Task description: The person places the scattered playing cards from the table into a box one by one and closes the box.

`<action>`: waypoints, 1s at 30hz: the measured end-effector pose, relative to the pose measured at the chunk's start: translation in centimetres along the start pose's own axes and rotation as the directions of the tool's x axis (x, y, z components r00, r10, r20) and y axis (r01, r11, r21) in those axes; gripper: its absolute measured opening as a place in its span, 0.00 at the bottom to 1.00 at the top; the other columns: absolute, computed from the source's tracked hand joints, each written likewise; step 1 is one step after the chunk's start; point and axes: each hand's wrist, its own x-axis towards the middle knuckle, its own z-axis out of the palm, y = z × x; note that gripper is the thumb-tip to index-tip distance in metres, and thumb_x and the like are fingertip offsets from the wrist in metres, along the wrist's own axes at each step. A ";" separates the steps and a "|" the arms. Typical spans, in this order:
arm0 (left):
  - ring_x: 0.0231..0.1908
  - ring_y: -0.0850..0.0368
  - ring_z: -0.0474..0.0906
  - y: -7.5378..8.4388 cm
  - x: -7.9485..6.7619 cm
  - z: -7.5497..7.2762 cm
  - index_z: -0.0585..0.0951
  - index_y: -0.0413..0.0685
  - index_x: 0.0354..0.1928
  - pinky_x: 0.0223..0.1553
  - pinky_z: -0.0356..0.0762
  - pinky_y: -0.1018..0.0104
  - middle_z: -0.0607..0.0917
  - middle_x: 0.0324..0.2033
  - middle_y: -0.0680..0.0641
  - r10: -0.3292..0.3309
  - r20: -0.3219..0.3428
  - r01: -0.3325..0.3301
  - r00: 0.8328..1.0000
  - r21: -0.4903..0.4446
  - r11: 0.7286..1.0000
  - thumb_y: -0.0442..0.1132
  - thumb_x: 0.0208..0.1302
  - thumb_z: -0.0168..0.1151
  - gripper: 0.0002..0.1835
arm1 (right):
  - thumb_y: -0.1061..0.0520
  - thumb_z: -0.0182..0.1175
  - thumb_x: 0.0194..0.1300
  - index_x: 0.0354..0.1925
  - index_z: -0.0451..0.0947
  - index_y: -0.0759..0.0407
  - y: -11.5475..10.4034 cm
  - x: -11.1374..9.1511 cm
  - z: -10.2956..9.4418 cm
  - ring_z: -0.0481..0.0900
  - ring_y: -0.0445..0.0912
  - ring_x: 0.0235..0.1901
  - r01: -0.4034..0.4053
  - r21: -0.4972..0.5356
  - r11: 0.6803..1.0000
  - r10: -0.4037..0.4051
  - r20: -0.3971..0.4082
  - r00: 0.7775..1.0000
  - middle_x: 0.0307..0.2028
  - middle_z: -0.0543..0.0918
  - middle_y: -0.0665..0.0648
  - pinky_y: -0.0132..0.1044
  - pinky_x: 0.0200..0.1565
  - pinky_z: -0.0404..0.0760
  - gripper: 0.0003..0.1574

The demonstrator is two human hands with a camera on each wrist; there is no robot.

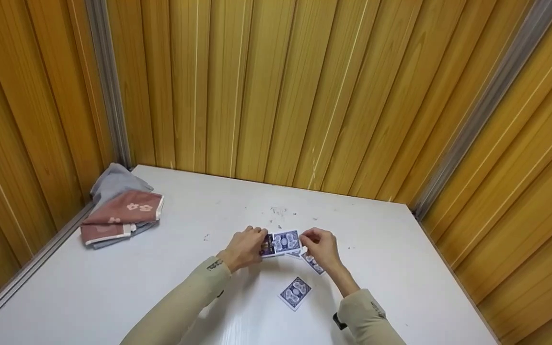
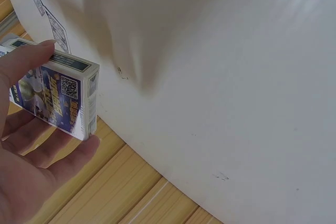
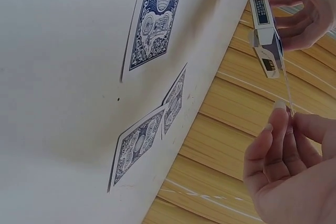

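Observation:
My left hand (image 1: 245, 247) grips a playing-card box (image 2: 52, 95), thumb on its narrow side and fingers underneath. Its end flap (image 3: 269, 61) stands open toward my right hand (image 1: 321, 247). Between thumb and fingers, the right hand pinches the edge of a blue-backed playing card (image 1: 287, 242). That card overlaps the box's open end in the head view and shows edge-on in the right wrist view. One blue-backed card (image 1: 295, 293) lies on the table nearer to me. Two more lie below the hands, a nearer card (image 3: 137, 145) overlapping a farther card (image 3: 173, 100).
A folded grey and reddish cloth (image 1: 122, 211) with a flower pattern lies at the table's left back corner. The white table (image 1: 199, 287) has dark scuff marks. Wood-look panel walls (image 1: 257, 96) enclose its back and sides.

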 end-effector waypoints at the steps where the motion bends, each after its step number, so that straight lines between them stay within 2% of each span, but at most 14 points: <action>1: 0.36 0.54 0.73 0.0 0.0 -0.1 0.74 0.46 0.47 0.35 0.77 0.61 0.80 0.37 0.47 -0.002 0.000 0.002 1.000 0.003 1.000 0.40 0.36 0.72 0.30 | 0.63 0.60 0.56 0.30 0.79 0.67 0.4 0.1 0.1 0.74 0.39 0.19 -0.002 -0.010 1.000 0.002 0.000 1.000 0.24 0.81 0.64 0.27 0.17 0.75 0.06; 7: 0.35 0.54 0.73 0.0 0.1 -0.2 0.74 0.45 0.46 0.34 0.77 0.62 0.80 0.37 0.47 -0.001 0.001 0.001 1.000 0.006 1.000 0.40 0.37 0.71 0.29 | 0.61 0.62 0.54 0.29 0.80 0.62 1.2 0.5 0.4 0.73 0.41 0.19 -0.002 -0.052 0.999 0.002 0.014 1.000 0.22 0.81 0.58 0.28 0.18 0.75 0.04; 12: 0.35 0.54 0.73 0.0 0.1 -0.3 0.74 0.46 0.47 0.34 0.77 0.62 0.80 0.37 0.47 -0.005 0.008 0.005 1.000 -0.008 1.000 0.40 0.36 0.71 0.30 | 0.62 0.61 0.55 0.30 0.80 0.65 0.5 0.4 0.4 0.73 0.47 0.17 0.028 -0.038 0.999 -0.027 0.017 0.999 0.22 0.80 0.62 0.21 0.16 0.69 0.06; 15: 0.35 0.54 0.73 -0.1 0.2 -0.4 0.74 0.46 0.47 0.34 0.77 0.62 0.80 0.37 0.47 -0.005 0.008 0.005 1.000 -0.017 1.000 0.39 0.35 0.71 0.30 | 0.62 0.60 0.56 0.31 0.81 0.65 0.3 0.4 0.6 0.73 0.45 0.16 0.058 -0.061 0.996 -0.058 0.005 0.998 0.21 0.80 0.61 0.19 0.15 0.67 0.06; 18: 0.35 0.55 0.73 -0.2 0.4 -0.6 0.74 0.46 0.47 0.35 0.77 0.62 0.80 0.37 0.47 -0.009 0.010 0.009 1.000 -0.019 1.000 0.39 0.35 0.72 0.30 | 0.61 0.60 0.56 0.30 0.82 0.62 0.5 0.7 0.9 0.70 0.38 0.14 0.080 -0.121 0.989 -0.081 -0.004 0.997 0.20 0.80 0.56 0.24 0.15 0.70 0.05; 23: 0.36 0.54 0.73 -0.1 0.5 -0.7 0.74 0.46 0.47 0.36 0.77 0.61 0.80 0.37 0.47 -0.009 0.012 0.009 1.000 -0.017 1.000 0.40 0.36 0.72 0.30 | 0.60 0.60 0.56 0.31 0.83 0.59 0.5 0.8 1.2 0.70 0.36 0.15 0.097 -0.160 0.982 -0.095 0.017 0.995 0.19 0.80 0.52 0.25 0.15 0.71 0.06; 30: 0.34 0.54 0.73 -0.2 0.5 -0.6 0.74 0.45 0.44 0.32 0.77 0.61 0.80 0.35 0.48 -0.003 0.000 0.003 1.000 -0.001 1.000 0.40 0.34 0.72 0.29 | 0.59 0.57 0.59 0.33 0.83 0.62 0.1 0.6 1.3 0.71 0.37 0.15 0.088 -0.146 0.985 -0.079 0.069 0.995 0.21 0.82 0.57 0.26 0.16 0.71 0.09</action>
